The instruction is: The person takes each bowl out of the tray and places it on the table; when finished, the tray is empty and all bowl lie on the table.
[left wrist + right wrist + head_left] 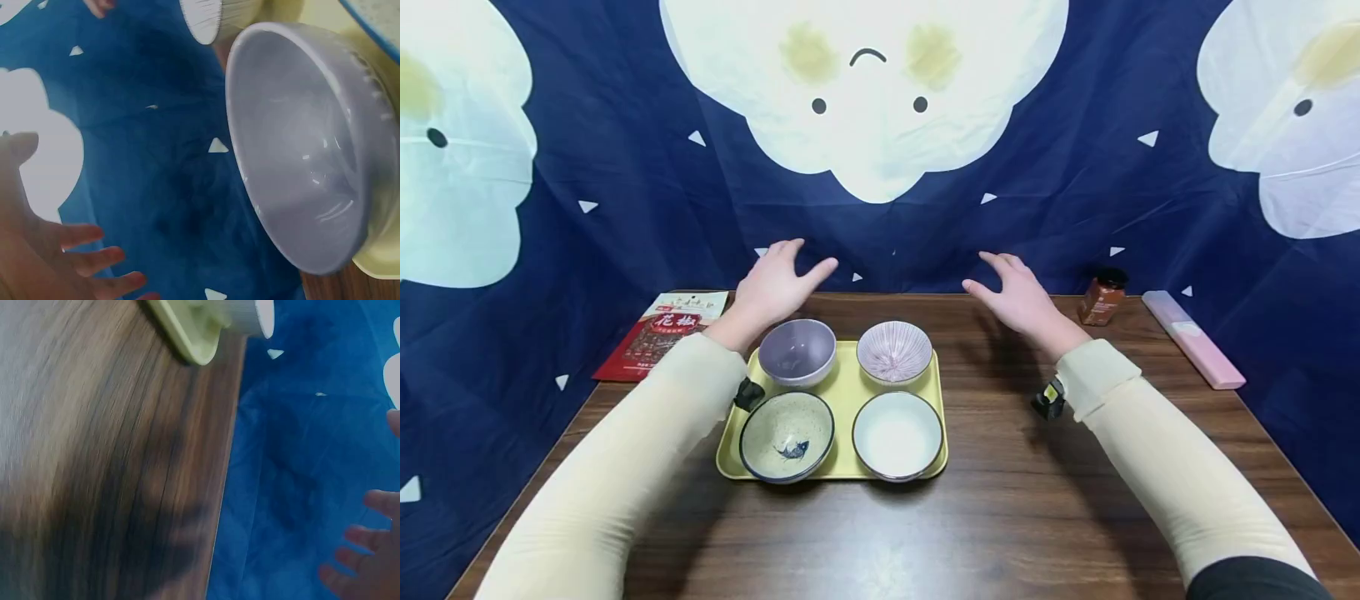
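Above the back left of a yellow tray point(844, 400) my left hand point(777, 282) hovers with its fingers extended, holding nothing. Nearest to it is a purple bowl point(797, 353), which fills much of the left wrist view. My right hand point(1017, 296) is raised over the table's back part, right of the tray, its fingers spread and holding nothing. On the tray stand a striped bowl point(894, 353) at back right, a speckled bowl with a blue fish point(787, 437) at front left, and a plain white bowl point(898, 435) at front right.
A red and white spice packet point(664, 337) lies at the back left of the wooden table point(1000, 500). Toward the back right stand a dark-lidded jar point(1102, 297) and a long pink and white package point(1193, 339). A blue cloth point(880, 242) hangs behind the table.
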Demonstrator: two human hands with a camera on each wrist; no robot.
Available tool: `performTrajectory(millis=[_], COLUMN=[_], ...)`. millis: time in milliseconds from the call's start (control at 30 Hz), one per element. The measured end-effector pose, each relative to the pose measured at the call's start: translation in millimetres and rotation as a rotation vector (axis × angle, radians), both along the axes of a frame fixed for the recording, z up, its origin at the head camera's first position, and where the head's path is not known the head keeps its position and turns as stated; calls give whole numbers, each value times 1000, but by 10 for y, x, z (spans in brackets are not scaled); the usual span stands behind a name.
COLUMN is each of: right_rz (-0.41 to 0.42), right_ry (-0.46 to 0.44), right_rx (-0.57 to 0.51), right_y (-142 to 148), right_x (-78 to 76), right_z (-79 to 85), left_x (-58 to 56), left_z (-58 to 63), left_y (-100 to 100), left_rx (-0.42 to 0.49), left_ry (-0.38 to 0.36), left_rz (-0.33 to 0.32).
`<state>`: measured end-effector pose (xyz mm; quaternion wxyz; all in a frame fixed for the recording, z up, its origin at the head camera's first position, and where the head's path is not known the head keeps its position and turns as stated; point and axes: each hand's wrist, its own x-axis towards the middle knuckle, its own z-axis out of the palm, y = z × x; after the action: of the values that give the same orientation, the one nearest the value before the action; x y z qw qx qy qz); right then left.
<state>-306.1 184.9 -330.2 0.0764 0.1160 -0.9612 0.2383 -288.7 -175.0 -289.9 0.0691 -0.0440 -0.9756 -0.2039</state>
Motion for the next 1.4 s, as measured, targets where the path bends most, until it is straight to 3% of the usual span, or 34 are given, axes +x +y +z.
performTrajectory(millis=[167, 300, 467, 667, 800, 967, 1167, 1400], right_rz=[90, 153, 164, 166, 170, 178, 187, 178], right_ry=[73, 74, 32, -97, -230, -374, -466, -520], right_rx=[-174, -276, -368, -534, -682, -810, -874, -924], right_y=[-41, -95, -188, -299, -361, -462, -603, -749], right_x=[102, 201, 319, 417, 449, 490, 514, 537], right_z=[-23, -94, -229, -409, -525, -637, -741, -769], left_x=[176, 353, 561, 722, 796, 842, 879, 883], left_z=[72, 36, -130, -415, -608, -837, -1049, -1167], left_y=[-247, -488, -767, -1028, -1148, -1223, -1278, -1283], left_rx=[153, 215, 277, 449, 578, 656, 722, 771], left_ry=[38, 6, -81, -204, -323, -444, -497, -520], left_rz=[15, 16, 28, 38, 37, 15, -66, -113])
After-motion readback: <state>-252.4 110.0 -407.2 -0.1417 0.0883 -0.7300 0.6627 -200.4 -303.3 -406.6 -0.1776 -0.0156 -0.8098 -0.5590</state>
